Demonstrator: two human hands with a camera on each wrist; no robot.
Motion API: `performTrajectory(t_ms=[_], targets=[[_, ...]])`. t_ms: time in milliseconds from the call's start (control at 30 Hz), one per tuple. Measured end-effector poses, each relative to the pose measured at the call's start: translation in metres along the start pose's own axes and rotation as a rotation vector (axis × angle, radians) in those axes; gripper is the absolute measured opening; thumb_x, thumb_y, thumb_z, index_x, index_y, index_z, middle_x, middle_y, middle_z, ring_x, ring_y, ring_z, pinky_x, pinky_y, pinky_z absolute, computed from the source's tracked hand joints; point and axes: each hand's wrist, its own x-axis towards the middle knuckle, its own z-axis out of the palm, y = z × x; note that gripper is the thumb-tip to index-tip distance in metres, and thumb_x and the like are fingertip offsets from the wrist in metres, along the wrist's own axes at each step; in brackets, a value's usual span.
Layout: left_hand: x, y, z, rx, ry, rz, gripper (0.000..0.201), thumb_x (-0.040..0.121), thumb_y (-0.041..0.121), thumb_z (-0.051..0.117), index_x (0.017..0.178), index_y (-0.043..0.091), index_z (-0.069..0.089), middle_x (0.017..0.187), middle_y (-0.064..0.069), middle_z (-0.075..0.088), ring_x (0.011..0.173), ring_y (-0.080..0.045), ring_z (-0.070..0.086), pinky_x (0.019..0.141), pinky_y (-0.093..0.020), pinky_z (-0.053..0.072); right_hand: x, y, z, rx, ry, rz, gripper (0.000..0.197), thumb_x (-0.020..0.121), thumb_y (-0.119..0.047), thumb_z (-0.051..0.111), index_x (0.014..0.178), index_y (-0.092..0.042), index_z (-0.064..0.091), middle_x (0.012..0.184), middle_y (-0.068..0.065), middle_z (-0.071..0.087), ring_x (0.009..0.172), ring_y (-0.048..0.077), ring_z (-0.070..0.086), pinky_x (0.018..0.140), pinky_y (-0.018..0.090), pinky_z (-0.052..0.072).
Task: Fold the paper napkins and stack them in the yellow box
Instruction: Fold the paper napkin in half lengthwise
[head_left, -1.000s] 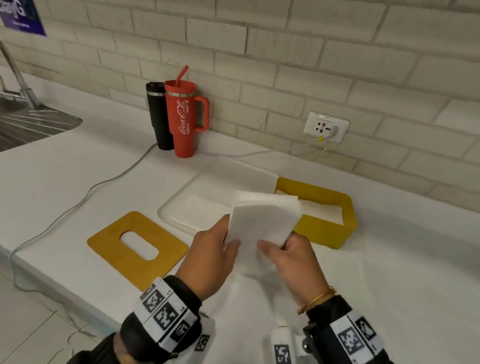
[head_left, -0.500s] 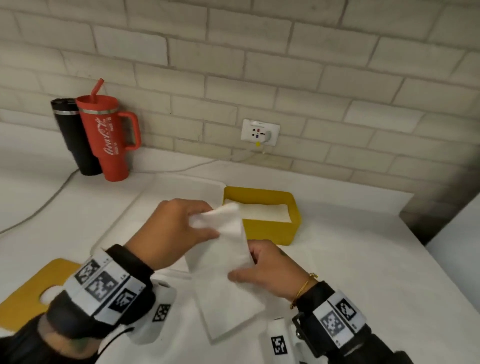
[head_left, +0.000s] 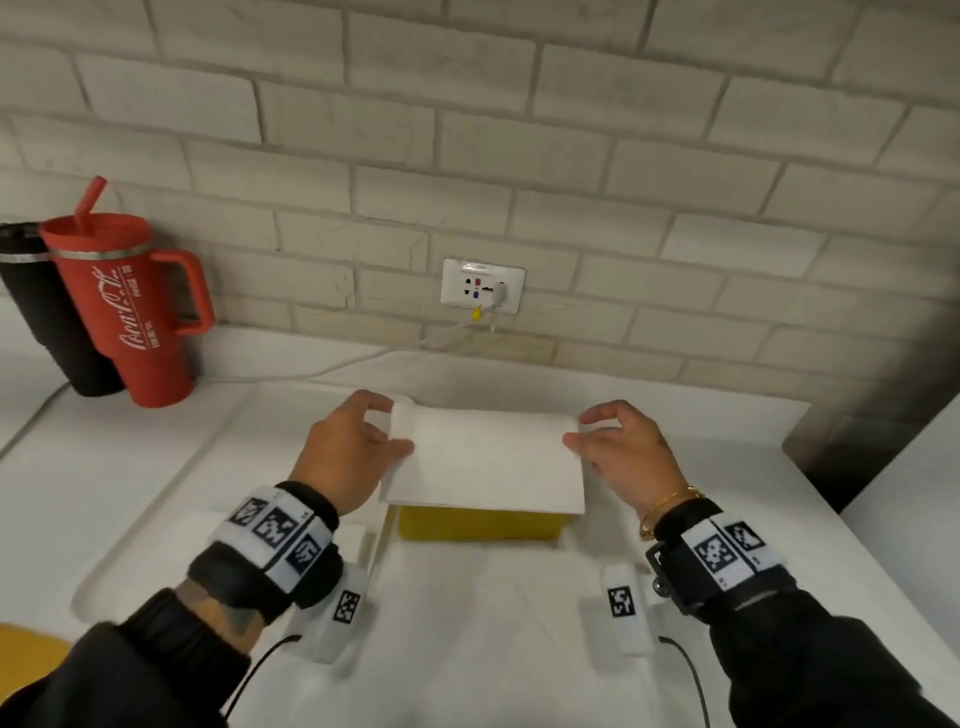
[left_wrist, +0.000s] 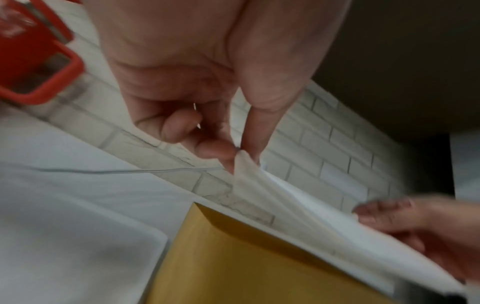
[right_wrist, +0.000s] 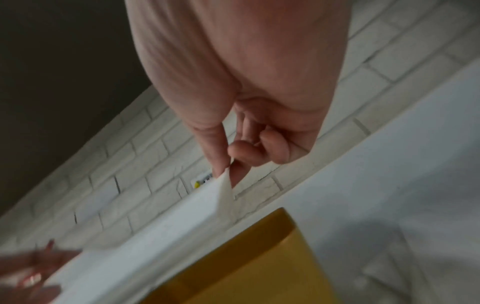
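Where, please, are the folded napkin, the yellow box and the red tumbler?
folded napkin (head_left: 483, 457): head view, middle of its top face.
yellow box (head_left: 478, 524): head view, near wall.
red tumbler (head_left: 135, 332): head view, lettered side.

The right hand (right_wrist: 249, 115) pinches a corner of the white napkin (right_wrist: 161, 232) above the yellow box (right_wrist: 249, 265), near the brick wall (right_wrist: 135, 174).

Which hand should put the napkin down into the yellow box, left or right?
Neither alone. The left hand pinches one end of the folded napkin, the right hand pinches the other, both level above the yellow box. Lowering together probably keeps it flat.
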Motion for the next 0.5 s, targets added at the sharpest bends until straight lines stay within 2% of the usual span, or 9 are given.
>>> performTrajectory(t_ms=[67,133,200,267,333,367,433,500], targets=[[0.019,0.003,0.014,0.113,0.005,0.015,0.048,0.092,0.023,0.073,0.131,0.025,0.047,0.087,-0.004,0.067,0.084,-0.023,0.064,0.071,-0.031,0.050,0.022,0.001,0.006,-0.178,0.023,-0.035,0.022,0.088,-0.019,0.075,0.101,-0.020,0.057,0.090,0.002,0.069,0.074,0.014,0.062,0.063,0.024,0.044],[0.034,0.005,0.028,0.299,-0.014,0.053,0.055,0.094,0.025,0.068,0.140,0.025,0.038,0.090,-0.003,0.065,0.085,-0.027,0.063,0.076,-0.037,0.052,0.039,0.002,0.013,-0.371,0.000,-0.080,0.020,0.093,-0.021,0.069,0.102,-0.020,0.052,0.088,-0.002,0.066,0.081,0.021,0.064,0.068,0.025,0.045],[0.044,0.007,0.040,0.543,-0.047,0.079,0.059,0.096,0.027,0.062,0.145,0.024,0.030,0.090,-0.003,0.063,0.080,-0.027,0.060,0.070,-0.034,0.047,0.052,0.004,0.021,-0.598,-0.063,-0.108,0.016,0.097,-0.024,0.061,0.104,-0.021,0.048,0.090,-0.001,0.064,0.086,0.026,0.063,0.075,0.029,0.047],[0.050,0.008,0.049,0.766,-0.066,0.107,0.063,0.098,0.026,0.057,0.151,0.022,0.024,0.090,-0.005,0.063,0.080,-0.028,0.062,0.066,-0.031,0.041,0.060,0.007,0.028,-0.792,-0.134,-0.129,0.013,0.099,-0.025,0.054,0.107,-0.021,0.045,0.095,0.004,0.065,0.086,0.028,0.062,0.075,0.032,0.047],[0.052,0.009,0.057,0.955,-0.084,0.133,0.067,0.097,0.021,0.053,0.155,0.019,0.020,0.082,0.000,0.059,0.077,-0.026,0.060,0.061,-0.029,0.035,0.064,0.011,0.034,-0.916,-0.185,-0.165,0.011,0.101,-0.023,0.049,0.110,-0.019,0.043,0.095,0.006,0.065,0.085,0.028,0.062,0.075,0.032,0.044],[0.053,0.009,0.060,1.026,-0.080,0.145,0.068,0.096,0.018,0.051,0.156,0.018,0.019,0.082,0.002,0.059,0.078,-0.026,0.061,0.061,-0.028,0.032,0.065,0.013,0.037,-0.978,-0.197,-0.195,0.012,0.101,-0.022,0.047,0.112,-0.018,0.043,0.095,0.005,0.064,0.086,0.028,0.061,0.076,0.032,0.043],[0.055,0.008,0.065,1.119,-0.078,0.163,0.067,0.096,0.016,0.049,0.156,0.017,0.019,0.093,0.002,0.067,0.087,-0.024,0.066,0.068,-0.029,0.033,0.066,0.016,0.044,-1.104,-0.205,-0.251,0.017,0.102,-0.021,0.046,0.118,-0.017,0.044,0.091,0.003,0.059,0.090,0.028,0.059,0.083,0.034,0.042],[0.056,0.007,0.067,1.157,-0.077,0.166,0.067,0.095,0.016,0.049,0.156,0.016,0.019,0.096,0.002,0.068,0.089,-0.023,0.066,0.071,-0.030,0.032,0.066,0.018,0.049,-1.192,-0.207,-0.255,0.022,0.101,-0.020,0.045,0.123,-0.018,0.045,0.093,0.003,0.059,0.100,0.028,0.059,0.090,0.036,0.041]])
